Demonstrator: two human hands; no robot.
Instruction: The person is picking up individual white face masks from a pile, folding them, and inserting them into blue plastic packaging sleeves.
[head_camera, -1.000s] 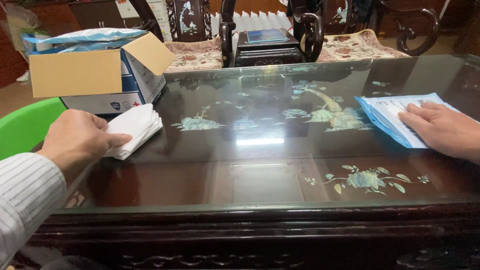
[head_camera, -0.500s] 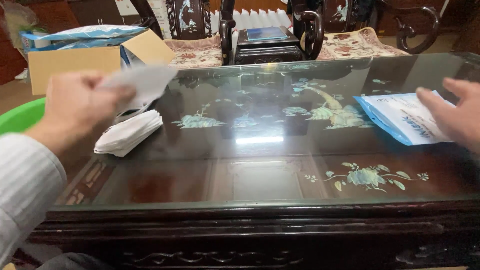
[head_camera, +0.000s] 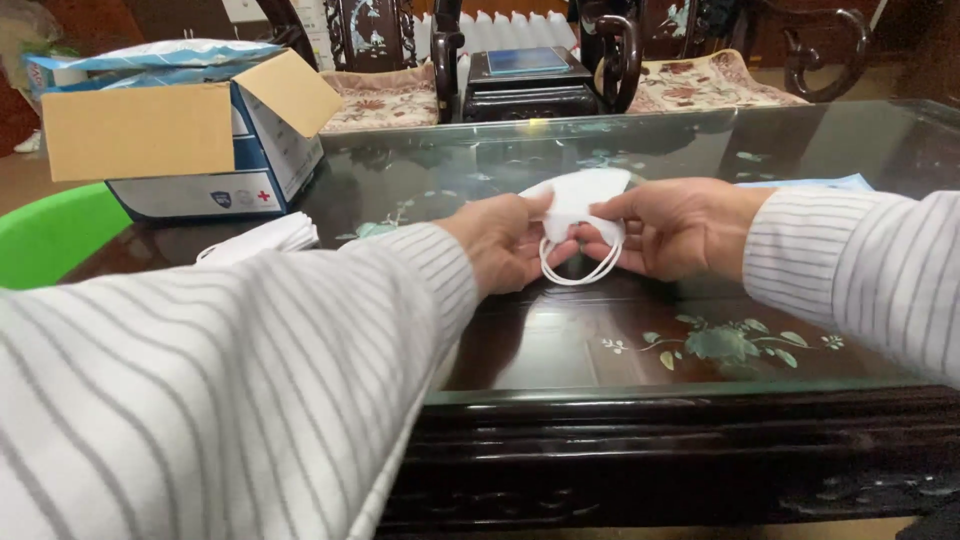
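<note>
A folded white face mask (head_camera: 578, 195) with white ear loops hangs above the middle of the glass-topped dark wooden table (head_camera: 560, 340). My left hand (head_camera: 505, 243) pinches its left side. My right hand (head_camera: 672, 227) grips its right side, and the loops dangle between the two. Both arms wear striped sleeves. A stack of white masks (head_camera: 262, 237) lies on the table to the left, partly hidden behind my left sleeve. A blue packet (head_camera: 810, 183) peeks out behind my right wrist.
An open cardboard and blue box (head_camera: 180, 135) with plastic-wrapped packs stands at the back left. A green object (head_camera: 50, 235) sits at the left edge. A dark carved stand (head_camera: 530, 80) and carved chairs with cushions line the far side.
My left hand lifted one mask off the stack and carried it to the table's middle. My right hand left the blue packet and came in to take the mask's other side.
</note>
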